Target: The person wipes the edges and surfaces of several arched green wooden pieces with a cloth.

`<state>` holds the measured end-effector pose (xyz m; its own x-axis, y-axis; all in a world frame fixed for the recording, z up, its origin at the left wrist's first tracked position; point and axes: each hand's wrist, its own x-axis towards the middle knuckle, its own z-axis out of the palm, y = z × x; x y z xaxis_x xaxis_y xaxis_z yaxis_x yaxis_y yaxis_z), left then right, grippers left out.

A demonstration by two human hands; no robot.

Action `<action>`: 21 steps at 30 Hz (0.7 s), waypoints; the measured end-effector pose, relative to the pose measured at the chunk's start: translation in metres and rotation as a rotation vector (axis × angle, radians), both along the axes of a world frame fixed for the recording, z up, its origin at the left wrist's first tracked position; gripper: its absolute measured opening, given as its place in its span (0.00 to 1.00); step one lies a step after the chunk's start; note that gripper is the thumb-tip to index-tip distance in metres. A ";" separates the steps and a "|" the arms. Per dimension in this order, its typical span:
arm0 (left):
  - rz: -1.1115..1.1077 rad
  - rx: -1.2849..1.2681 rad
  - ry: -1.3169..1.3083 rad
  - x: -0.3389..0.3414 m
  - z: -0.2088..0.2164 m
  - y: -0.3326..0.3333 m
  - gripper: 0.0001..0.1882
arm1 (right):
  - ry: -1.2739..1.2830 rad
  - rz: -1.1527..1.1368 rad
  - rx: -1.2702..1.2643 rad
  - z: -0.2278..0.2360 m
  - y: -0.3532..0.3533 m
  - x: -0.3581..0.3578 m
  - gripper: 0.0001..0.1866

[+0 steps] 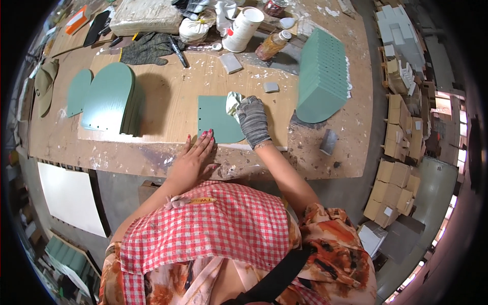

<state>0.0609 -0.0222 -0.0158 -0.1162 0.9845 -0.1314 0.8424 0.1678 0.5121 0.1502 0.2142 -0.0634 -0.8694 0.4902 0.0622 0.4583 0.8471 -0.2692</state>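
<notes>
A green panel with a rounded right end and small holes along its left edge lies flat on a pale wooden board. My left hand is bare, its fingers stretched out and their tips resting at the panel's near left edge. My right hand, in a grey knitted glove, is closed on a crumpled whitish cloth and presses it against the panel's far right part. The glove covers some of the panel's rounded end.
Stacked green panels stand at the left, and another stack at the right. Toward the back are a white tub, a glass bottle, a dark glove and a marker. Small grey blocks lie beyond the panel.
</notes>
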 end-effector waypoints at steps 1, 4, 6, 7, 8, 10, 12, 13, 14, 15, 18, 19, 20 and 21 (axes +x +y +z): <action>-0.010 0.011 -0.004 -0.003 -0.003 -0.003 0.36 | 0.020 -0.005 -0.017 0.000 -0.002 -0.011 0.12; -0.041 0.029 -0.015 -0.006 -0.001 -0.003 0.34 | 0.012 -0.009 -0.065 -0.003 -0.018 -0.056 0.13; -0.052 0.021 0.001 -0.005 -0.001 -0.002 0.33 | -0.319 0.111 -0.015 -0.014 -0.029 -0.091 0.13; -0.019 0.019 -0.003 -0.003 -0.001 -0.004 0.34 | -0.224 0.177 0.098 -0.009 -0.043 -0.088 0.11; 0.012 0.017 -0.008 -0.002 -0.001 -0.007 0.36 | -0.224 0.190 0.092 -0.004 -0.045 -0.091 0.11; 0.039 -0.014 -0.040 0.002 -0.002 -0.020 0.36 | -0.335 0.158 -0.260 0.008 -0.039 -0.089 0.10; 0.050 -0.040 -0.076 0.002 0.001 -0.032 0.36 | -0.053 0.268 -0.206 0.034 -0.020 -0.072 0.09; 0.014 -0.048 -0.059 0.000 0.005 -0.037 0.34 | 0.002 0.141 -0.266 0.022 -0.017 -0.069 0.09; -0.022 -0.055 -0.042 -0.001 0.008 -0.041 0.32 | 0.058 0.014 -0.325 0.010 -0.014 -0.066 0.09; 0.034 -0.060 -0.114 -0.001 0.012 -0.043 0.33 | 0.055 0.017 -0.327 0.011 -0.020 -0.065 0.09; 0.199 -0.026 -0.198 -0.007 0.018 -0.047 0.33 | 0.370 -0.095 -1.028 -0.014 -0.064 -0.043 0.09; 0.325 0.084 -0.266 -0.010 0.016 -0.052 0.28 | 0.181 0.048 -0.758 -0.017 -0.074 -0.027 0.09; 0.329 0.081 -0.265 -0.014 0.013 -0.059 0.28 | -0.002 0.185 -0.484 -0.016 -0.081 -0.015 0.08; 0.441 0.178 -0.251 -0.020 0.008 -0.067 0.24 | -0.004 0.188 -0.483 -0.013 -0.079 -0.006 0.08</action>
<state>0.0411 -0.0897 -0.0080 -0.5099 0.8591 -0.0441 0.5594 0.3701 0.7417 0.1438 0.1352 -0.0763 -0.9449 0.2978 -0.1359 0.3121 0.6942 -0.6487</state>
